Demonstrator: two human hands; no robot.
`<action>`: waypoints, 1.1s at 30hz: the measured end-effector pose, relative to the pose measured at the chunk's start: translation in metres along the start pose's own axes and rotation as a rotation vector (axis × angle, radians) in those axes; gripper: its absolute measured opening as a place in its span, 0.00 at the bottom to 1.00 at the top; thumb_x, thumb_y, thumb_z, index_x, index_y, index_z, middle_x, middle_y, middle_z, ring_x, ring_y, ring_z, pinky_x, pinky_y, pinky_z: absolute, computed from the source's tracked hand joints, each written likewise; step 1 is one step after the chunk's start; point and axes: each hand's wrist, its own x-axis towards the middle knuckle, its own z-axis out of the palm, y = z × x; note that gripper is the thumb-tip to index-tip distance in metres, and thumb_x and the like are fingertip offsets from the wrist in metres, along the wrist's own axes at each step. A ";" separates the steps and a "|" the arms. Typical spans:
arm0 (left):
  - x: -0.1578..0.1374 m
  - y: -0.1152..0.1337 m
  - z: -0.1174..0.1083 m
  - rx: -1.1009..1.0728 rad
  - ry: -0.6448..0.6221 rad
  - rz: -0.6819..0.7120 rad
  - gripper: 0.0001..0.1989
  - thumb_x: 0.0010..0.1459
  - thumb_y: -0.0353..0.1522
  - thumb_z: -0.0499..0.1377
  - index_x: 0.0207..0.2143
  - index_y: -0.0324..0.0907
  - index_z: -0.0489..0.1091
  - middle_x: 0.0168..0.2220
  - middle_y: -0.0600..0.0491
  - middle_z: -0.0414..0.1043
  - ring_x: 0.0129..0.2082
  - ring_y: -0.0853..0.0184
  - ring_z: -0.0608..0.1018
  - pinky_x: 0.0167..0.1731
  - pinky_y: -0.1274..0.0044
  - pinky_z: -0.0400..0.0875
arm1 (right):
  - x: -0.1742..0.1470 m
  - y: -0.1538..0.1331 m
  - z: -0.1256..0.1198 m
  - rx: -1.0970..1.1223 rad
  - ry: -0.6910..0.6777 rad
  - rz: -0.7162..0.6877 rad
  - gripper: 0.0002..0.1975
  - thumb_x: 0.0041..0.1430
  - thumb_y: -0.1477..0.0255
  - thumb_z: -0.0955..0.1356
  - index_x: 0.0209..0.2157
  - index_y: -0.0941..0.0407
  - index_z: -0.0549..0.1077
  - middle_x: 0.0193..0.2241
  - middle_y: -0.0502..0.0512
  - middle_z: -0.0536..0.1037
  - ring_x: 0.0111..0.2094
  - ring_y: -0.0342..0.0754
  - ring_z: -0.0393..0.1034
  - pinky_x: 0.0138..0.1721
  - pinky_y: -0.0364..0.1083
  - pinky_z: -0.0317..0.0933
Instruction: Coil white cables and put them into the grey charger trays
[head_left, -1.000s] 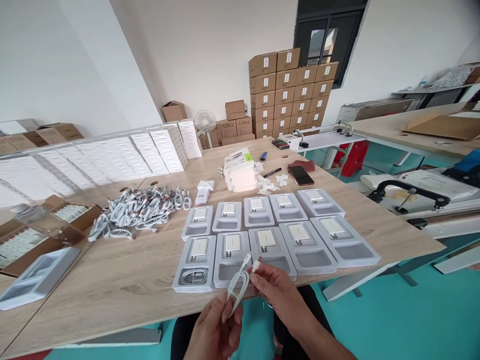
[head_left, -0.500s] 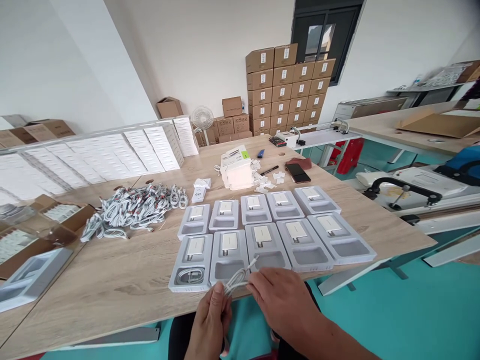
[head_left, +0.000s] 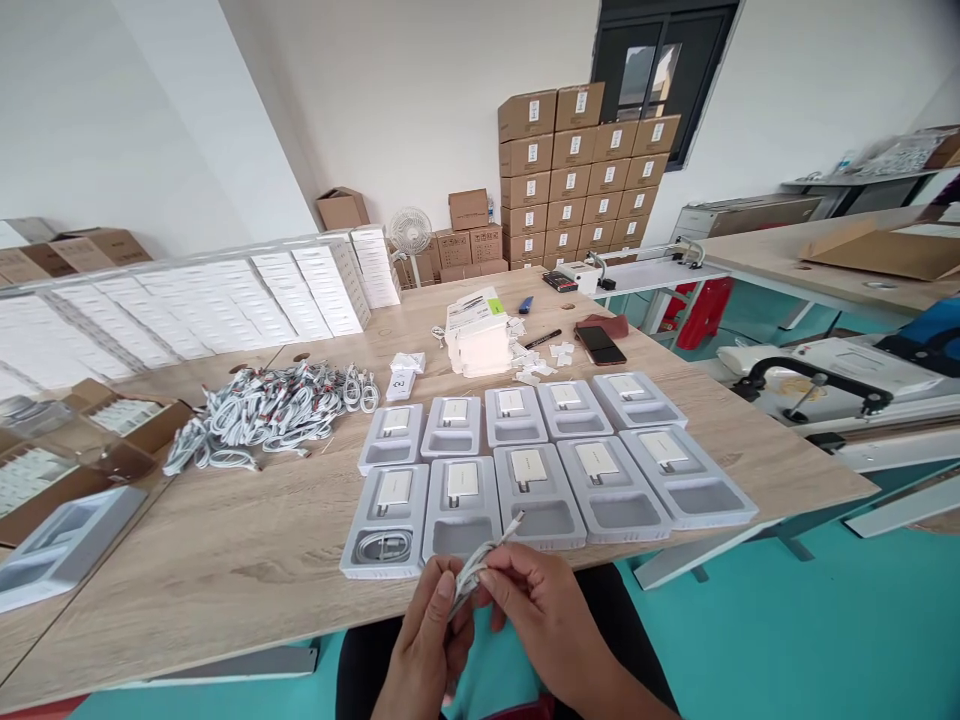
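Working cable point(head_left: 475, 566): left hand point(head_left: 427, 625) fingers clamped on it, right hand point(head_left: 546, 607) fingers pinching it; next move likely needs steady left grip.

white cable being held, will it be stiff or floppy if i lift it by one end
The white cable is probably flexible, since it is bent into loops. Its plug end is likely stiff, looking straight and solid. It is probably light, being thin.

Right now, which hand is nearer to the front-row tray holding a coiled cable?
Left. The left hand is just off the near right corner of the tray; the right hand is farther to the right.
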 end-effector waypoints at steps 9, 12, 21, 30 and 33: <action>-0.034 0.034 -0.005 0.366 0.054 0.202 0.24 0.53 0.50 0.63 0.49 0.54 0.63 0.40 0.58 0.73 0.38 0.77 0.74 0.31 0.94 0.72 | -0.018 0.006 -0.023 -0.421 0.209 -0.616 0.17 0.63 0.80 0.65 0.49 0.48 0.72 0.44 0.55 0.74 0.46 0.47 0.71 0.42 0.44 0.68; -0.034 0.033 -0.008 0.435 0.057 0.211 0.23 0.55 0.49 0.62 0.51 0.54 0.63 0.38 0.57 0.74 0.32 0.78 0.73 0.25 0.93 0.70 | -0.022 0.001 -0.035 -0.385 0.343 -0.494 0.18 0.65 0.74 0.65 0.55 0.45 0.68 0.54 0.56 0.69 0.42 0.46 0.71 0.37 0.42 0.69; -0.032 0.027 0.009 0.455 0.068 0.184 0.23 0.57 0.51 0.56 0.52 0.55 0.63 0.36 0.59 0.72 0.23 0.81 0.68 0.20 0.92 0.65 | -0.012 -0.011 -0.036 -0.324 -0.029 -0.216 0.10 0.70 0.64 0.62 0.41 0.50 0.74 0.31 0.48 0.74 0.31 0.42 0.69 0.31 0.42 0.61; -0.036 0.027 0.007 0.755 0.135 0.228 0.16 0.63 0.45 0.47 0.39 0.52 0.72 0.20 0.64 0.69 0.16 0.83 0.65 0.21 0.93 0.58 | -0.011 0.001 -0.027 -0.855 0.185 -0.626 0.07 0.67 0.76 0.63 0.35 0.56 0.72 0.33 0.54 0.73 0.34 0.47 0.64 0.33 0.47 0.53; -0.030 0.019 -0.001 0.947 0.251 0.350 0.17 0.64 0.41 0.44 0.48 0.57 0.69 0.28 0.61 0.76 0.23 0.79 0.74 0.25 0.92 0.65 | -0.013 -0.010 -0.025 -0.911 0.137 -0.489 0.11 0.66 0.76 0.61 0.29 0.56 0.68 0.27 0.52 0.68 0.28 0.45 0.59 0.28 0.46 0.46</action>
